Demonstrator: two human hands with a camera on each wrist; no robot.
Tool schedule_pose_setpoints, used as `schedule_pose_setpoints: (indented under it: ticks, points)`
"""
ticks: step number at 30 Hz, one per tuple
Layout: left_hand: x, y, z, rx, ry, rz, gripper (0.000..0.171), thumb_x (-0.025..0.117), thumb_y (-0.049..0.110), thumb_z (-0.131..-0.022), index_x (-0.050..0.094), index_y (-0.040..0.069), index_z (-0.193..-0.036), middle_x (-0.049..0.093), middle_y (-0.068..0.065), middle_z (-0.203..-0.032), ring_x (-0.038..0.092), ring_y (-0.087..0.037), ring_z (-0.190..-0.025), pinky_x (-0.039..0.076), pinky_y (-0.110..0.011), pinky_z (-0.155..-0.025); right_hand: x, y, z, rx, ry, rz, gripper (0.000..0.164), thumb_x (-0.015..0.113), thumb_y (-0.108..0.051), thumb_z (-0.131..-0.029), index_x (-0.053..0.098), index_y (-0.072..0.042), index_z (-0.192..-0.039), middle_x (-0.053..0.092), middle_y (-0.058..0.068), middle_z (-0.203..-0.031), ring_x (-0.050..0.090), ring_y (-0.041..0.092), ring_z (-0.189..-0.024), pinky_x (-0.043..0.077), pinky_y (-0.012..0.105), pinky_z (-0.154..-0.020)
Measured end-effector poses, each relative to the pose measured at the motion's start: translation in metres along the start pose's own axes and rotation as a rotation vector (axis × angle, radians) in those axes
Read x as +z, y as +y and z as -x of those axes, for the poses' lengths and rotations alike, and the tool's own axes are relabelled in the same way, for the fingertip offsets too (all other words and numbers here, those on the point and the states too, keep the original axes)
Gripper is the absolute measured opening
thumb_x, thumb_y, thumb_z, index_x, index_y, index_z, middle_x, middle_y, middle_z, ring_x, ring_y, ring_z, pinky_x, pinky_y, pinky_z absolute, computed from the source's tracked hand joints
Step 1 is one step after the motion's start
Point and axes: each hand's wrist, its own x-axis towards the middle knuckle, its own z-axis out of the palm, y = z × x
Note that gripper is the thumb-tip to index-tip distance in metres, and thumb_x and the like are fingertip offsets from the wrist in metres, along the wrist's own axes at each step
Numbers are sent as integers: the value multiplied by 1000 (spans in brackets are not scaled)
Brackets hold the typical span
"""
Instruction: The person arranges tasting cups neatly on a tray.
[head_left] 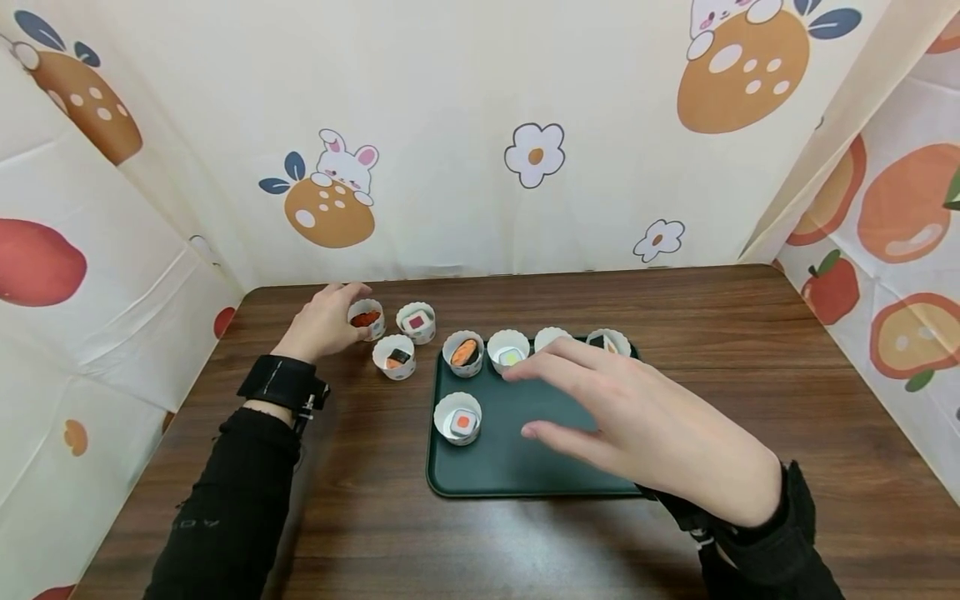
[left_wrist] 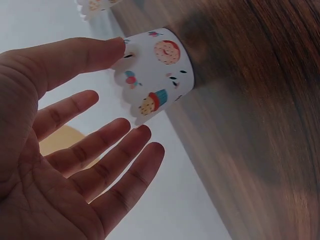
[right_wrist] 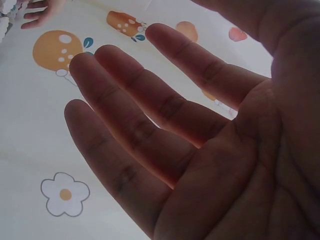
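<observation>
At the back left of the table, my left hand (head_left: 325,322) is beside a small paper cup (head_left: 367,319) holding a reddish-orange topped piece. In the left wrist view the thumb tip (left_wrist: 116,52) overlaps the rim of this cup (left_wrist: 157,75), printed with a donut and a cupcake, while the other fingers stay spread and relaxed. Two more cups stand nearby, one with a pink-centred white piece (head_left: 417,322), one with an orange and black sushi-like piece (head_left: 396,358). My right hand (head_left: 615,408) hovers over the dark green tray (head_left: 517,458), fingers extended and holding nothing.
The tray carries several similar cups: one with an orange sushi-like piece (head_left: 464,353), one with a pale green-topped piece (head_left: 509,351), and one at its left (head_left: 458,418). My right hand partly hides the back row. A printed curtain (head_left: 450,208) borders the wooden table (head_left: 375,500).
</observation>
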Motion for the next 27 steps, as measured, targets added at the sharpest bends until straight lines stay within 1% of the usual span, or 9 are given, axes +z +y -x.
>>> schedule_pose_setpoints:
  ticks: [4, 8, 12, 19, 27]
  points:
    - [3, -3, -6, -10, -20, -10, 66, 79, 19, -94, 52, 8, -154, 54, -29, -147, 54, -50, -132, 49, -72, -106, -1, 2, 0, 4, 7, -9, 48, 86, -28, -93, 67, -26, -137, 65, -18, -125, 64, -2, -98, 58, 25, -84]
    - [4, -4, -10, -21, -36, -13, 64, 77, 18, -95, 53, 8, -153, 54, -29, -147, 54, -49, -129, 50, -70, -106, -2, 3, 1, 6, 10, -8, 49, 86, -28, -93, 67, -26, -138, 67, -16, -128, 65, -1, -103, 59, 27, -87]
    - [6, -5, -12, -15, -50, -13, 62, 76, 16, -95, 53, 7, -152, 56, -30, -143, 54, -48, -126, 51, -69, -105, -3, 4, 1, 6, 10, -3, 48, 86, -28, -93, 67, -25, -138, 67, -15, -126, 65, 0, -101, 59, 28, -85]
    - [10, -7, -15, -2, -78, -1, 61, 74, 16, -97, 52, 5, -152, 57, -31, -140, 54, -47, -125, 51, -66, -106, -4, 4, 2, 25, 4, -9, 47, 85, -29, -94, 67, -26, -138, 67, -15, -124, 64, 0, -100, 58, 28, -84]
    - [14, -7, -18, 7, -76, 20, 59, 75, 12, -95, 52, 3, -149, 58, -31, -138, 54, -47, -124, 51, -65, -106, -5, 6, 3, 36, -1, -15, 46, 85, -28, -94, 67, -25, -137, 67, -15, -125, 64, 0, -100, 58, 28, -85]
